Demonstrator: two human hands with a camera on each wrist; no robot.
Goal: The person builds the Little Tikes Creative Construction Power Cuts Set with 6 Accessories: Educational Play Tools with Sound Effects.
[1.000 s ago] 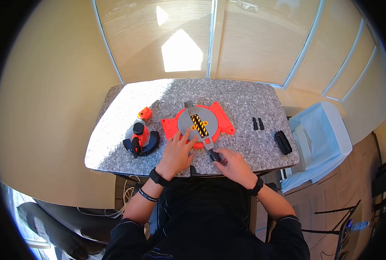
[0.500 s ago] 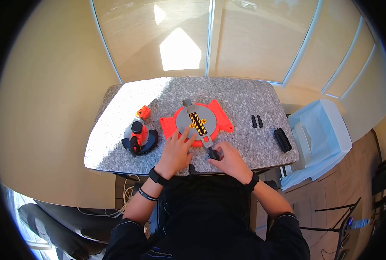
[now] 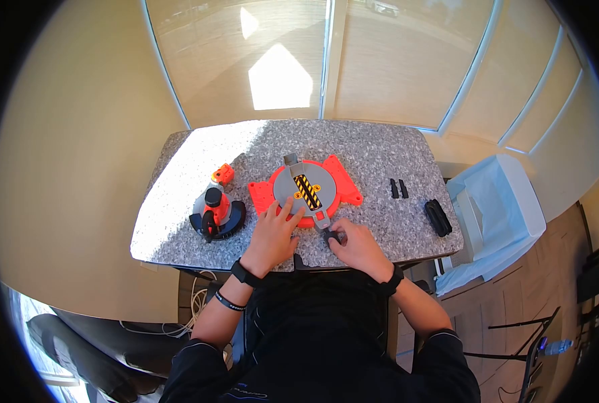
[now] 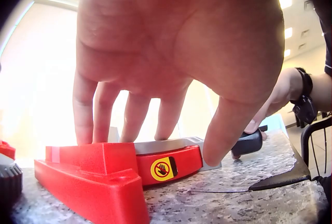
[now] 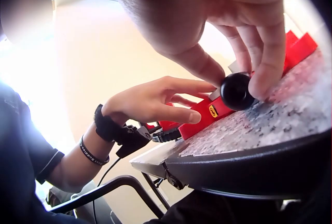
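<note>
On the table lies the red base of a toy miter saw [image 3: 345, 183], topped by a round grey turntable [image 3: 285, 180] with a black-and-yellow striped slot. My left hand [image 3: 268, 238] rests fingertips on the turntable, fingers spread and fairly straight, thumb by its front edge in the left wrist view. A grey arm [image 3: 322, 218] juts from the turntable toward me. At its end, my right hand [image 3: 360, 252] pinches a black knob [image 5: 237, 91] between thumb and fingers; its round end faces the right wrist camera. Fingers hide part of the knob in the head view.
Left of the base stands the red, grey and black toy saw head [image 3: 217, 213]. Two small black clips [image 3: 399, 189] and a black ridged part [image 3: 438, 217] lie at the table's right. Beyond that edge is a bin with a pale blue liner [image 3: 507, 208].
My right hand's fingers have shifted around the black knob, which shows less now than a second ago. The left hand stays on the turntable, and the base keeps its place.
</note>
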